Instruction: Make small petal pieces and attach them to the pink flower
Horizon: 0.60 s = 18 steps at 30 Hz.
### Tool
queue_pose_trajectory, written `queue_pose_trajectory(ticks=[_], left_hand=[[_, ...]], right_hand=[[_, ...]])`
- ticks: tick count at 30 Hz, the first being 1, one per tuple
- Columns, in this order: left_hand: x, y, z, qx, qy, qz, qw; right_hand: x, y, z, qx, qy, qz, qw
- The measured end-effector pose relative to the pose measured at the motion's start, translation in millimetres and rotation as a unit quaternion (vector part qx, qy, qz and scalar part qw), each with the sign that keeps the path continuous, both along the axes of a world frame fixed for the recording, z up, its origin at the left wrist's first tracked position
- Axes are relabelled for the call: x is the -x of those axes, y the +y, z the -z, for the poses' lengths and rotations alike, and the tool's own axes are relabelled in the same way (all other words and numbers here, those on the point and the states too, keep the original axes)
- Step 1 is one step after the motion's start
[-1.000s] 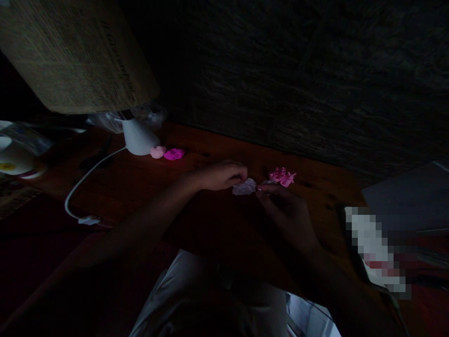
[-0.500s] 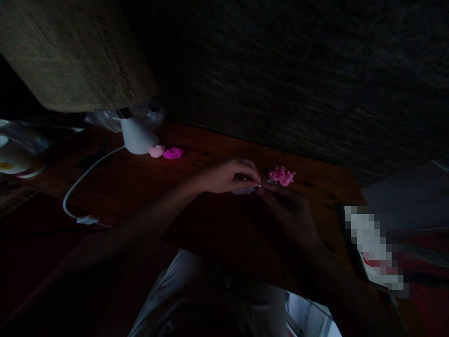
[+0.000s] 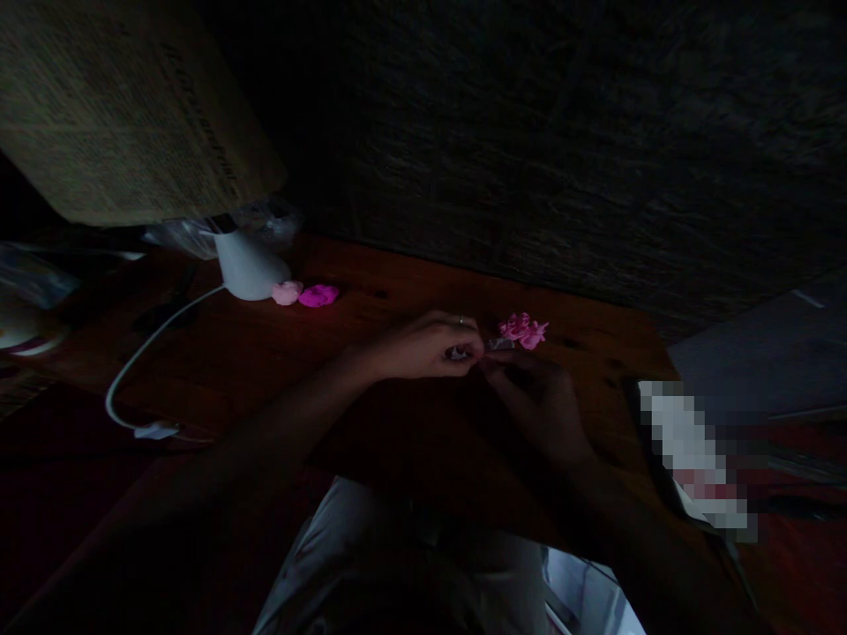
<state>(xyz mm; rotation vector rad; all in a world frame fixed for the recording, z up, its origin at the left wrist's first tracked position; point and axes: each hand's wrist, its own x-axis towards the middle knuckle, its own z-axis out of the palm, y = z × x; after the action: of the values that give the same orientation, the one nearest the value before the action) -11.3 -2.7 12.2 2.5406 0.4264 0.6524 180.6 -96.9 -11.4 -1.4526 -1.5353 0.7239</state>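
Note:
My left hand [image 3: 427,347], with a ring on one finger, is closed in a pinch over the wooden table [image 3: 397,423]. The fingertips of my right hand [image 3: 546,401] meet it there, also pinched. Whatever lies between them is too small and dark to make out. Just beyond the fingertips rests a small clear, crumpled-looking piece [image 3: 500,344]. A cluster of pink petal-like pieces [image 3: 524,331] lies right behind it. Farther left, a pale pink lump [image 3: 287,293] and a magenta lump [image 3: 318,295] sit side by side.
A lamp with a white base [image 3: 248,267] and a printed shade [image 3: 146,115] stands at the left, its white cord [image 3: 132,353] hanging over the table edge. A blurred-out device or sheet [image 3: 688,450] lies at the right. A dark textured wall [image 3: 503,159] runs behind.
The fingers of my left hand have curled in more tightly, and the whitish bit at the fingertips no longer shows. The camera view has shifted slightly.

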Motion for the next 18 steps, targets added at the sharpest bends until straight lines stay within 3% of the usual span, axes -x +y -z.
queue_pose_trajectory(ticks=[3,8,13,18], left_hand=[[2,3,1.1,-0.006,0.003,-0.022,1.000],[8,17,8.9,-0.005,0.026,-0.036,0.999],[11,25,16.1,0.005,0.085,-0.014,0.996],[11,26,17.3,0.042,0.061,-0.010,0.997]], right_hand=[[-4,1,-5.0,-0.017,0.016,0.038,0.999],[-13,6,-17.3,-0.031,0.154,0.080,0.984],[-16,13,-16.7,0.012,0.251,0.061,0.966],[-18,18,-16.9,0.040,0.296,0.038,0.953]])
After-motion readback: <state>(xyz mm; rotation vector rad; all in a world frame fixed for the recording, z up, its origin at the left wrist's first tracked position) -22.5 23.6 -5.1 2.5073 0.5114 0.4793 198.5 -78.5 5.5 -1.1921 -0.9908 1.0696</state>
